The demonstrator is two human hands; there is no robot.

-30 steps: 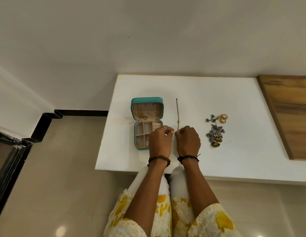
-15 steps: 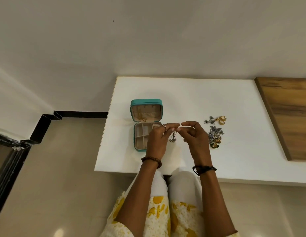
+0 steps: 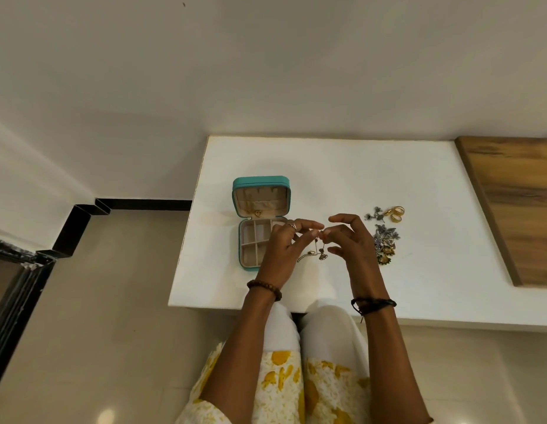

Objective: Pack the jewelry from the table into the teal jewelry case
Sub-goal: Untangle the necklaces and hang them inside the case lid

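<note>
The open case (image 3: 260,221) sits left of the jewelry pile (image 3: 385,237) on the table (image 3: 327,166) (hands (image 3: 281,249) between them).

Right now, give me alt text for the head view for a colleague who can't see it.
Both hands, left hand and right hand, pinch a thin chain necklace just above a white table, beside an open teal jewelry case. Gold rings and a pile of ornate pieces lie to the right.

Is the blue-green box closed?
No, the teal jewelry case stands open on the white table, its lid up and the beige compartments showing.
</note>
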